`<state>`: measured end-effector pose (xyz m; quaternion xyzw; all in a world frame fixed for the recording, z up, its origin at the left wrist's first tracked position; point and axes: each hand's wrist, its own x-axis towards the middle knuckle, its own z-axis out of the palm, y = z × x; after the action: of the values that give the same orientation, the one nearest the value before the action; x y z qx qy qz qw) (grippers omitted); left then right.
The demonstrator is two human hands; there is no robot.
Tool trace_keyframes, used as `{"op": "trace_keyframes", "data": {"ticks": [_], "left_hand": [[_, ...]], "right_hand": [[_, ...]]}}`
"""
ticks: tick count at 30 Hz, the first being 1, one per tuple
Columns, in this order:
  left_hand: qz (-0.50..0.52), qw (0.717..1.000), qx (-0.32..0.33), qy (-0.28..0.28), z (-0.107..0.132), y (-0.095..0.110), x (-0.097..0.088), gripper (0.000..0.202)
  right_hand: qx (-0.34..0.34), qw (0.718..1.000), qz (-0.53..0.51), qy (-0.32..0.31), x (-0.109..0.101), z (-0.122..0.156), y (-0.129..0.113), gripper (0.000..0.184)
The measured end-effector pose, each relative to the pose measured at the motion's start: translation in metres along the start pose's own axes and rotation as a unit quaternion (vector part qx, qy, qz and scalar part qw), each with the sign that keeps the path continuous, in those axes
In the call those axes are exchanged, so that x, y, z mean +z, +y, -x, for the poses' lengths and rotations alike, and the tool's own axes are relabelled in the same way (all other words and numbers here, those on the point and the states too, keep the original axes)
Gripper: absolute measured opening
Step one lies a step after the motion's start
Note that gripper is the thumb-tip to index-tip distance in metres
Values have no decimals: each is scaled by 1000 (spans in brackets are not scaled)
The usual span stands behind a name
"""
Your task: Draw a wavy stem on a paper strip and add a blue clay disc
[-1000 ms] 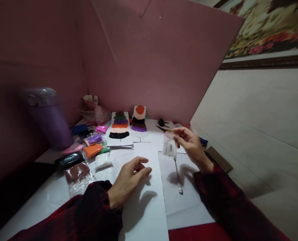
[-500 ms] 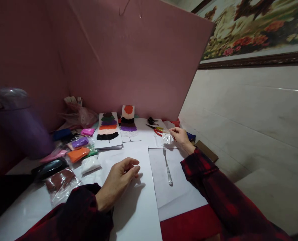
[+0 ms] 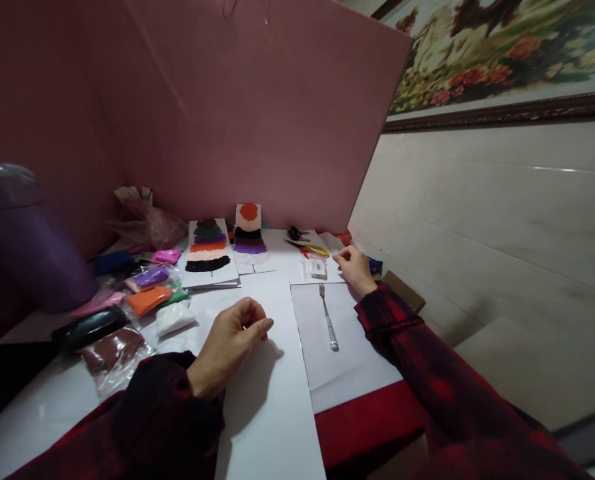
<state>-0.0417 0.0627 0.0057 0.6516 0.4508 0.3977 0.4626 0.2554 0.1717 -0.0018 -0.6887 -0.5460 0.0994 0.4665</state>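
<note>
Blank white sheets (image 3: 272, 400), lower centre: unworked. Two colour-banded cards (image 3: 208, 250), upper centre: appear finished. Left hand (image 3: 232, 337): loosely curled, empty, resting on a sheet. Right hand (image 3: 353, 267), centre right: fingers curled, grip not discernible. Fork (image 3: 326, 313): unheld, centre. Small clear packet (image 3: 318, 268): just beside the right fingertips.

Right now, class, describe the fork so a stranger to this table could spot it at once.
Start at the pink board behind the white table. On the sheet of paper by the right hand lies the fork, prongs towards the board. Slim and silvery, it alone lies on that sheet.
</note>
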Motion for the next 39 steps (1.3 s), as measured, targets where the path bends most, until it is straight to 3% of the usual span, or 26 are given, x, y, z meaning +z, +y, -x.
{"op": "trace_keyframes", "data": {"ticks": [6,11,14,17,19,22,25,28,31,35,39], "left_hand": [[8,998,46,51,-4,-3,-7,20],[-8,992,86,97,-6,0,-14,22],[-51,985,114,121,-10,2,-20,26],[-85,977,137,140,-8,8,-29,15],[-140,974,148,94,1,12,-36,14],[-251,949,181,-59,32,16,-44,17],[-342,901,218,-156,73,16,-41,44],[-434,840,206,-251,109,11,-27,70],[-513,801,216,-221,130,6,-9,85],[-568,775,229,-155,132,3,7,53],[-570,769,248,-151,118,8,14,45]], "right_hand": [[-14,992,71,-106,-17,57,-33,31],[-76,957,205,-192,-20,111,-58,25],[-75,935,275,-209,-20,125,-63,23],[-65,938,274,-205,-18,131,-61,20],[-66,943,263,-194,-17,134,-58,18],[-62,959,227,-158,-16,140,-53,18],[-61,977,173,-112,-17,143,-48,23],[-74,987,110,-89,-16,143,-48,29],[-108,986,53,-120,-13,146,-52,24],[-155,972,14,-176,-6,152,-60,16],[-154,971,8,-182,-2,153,-63,17]]}}
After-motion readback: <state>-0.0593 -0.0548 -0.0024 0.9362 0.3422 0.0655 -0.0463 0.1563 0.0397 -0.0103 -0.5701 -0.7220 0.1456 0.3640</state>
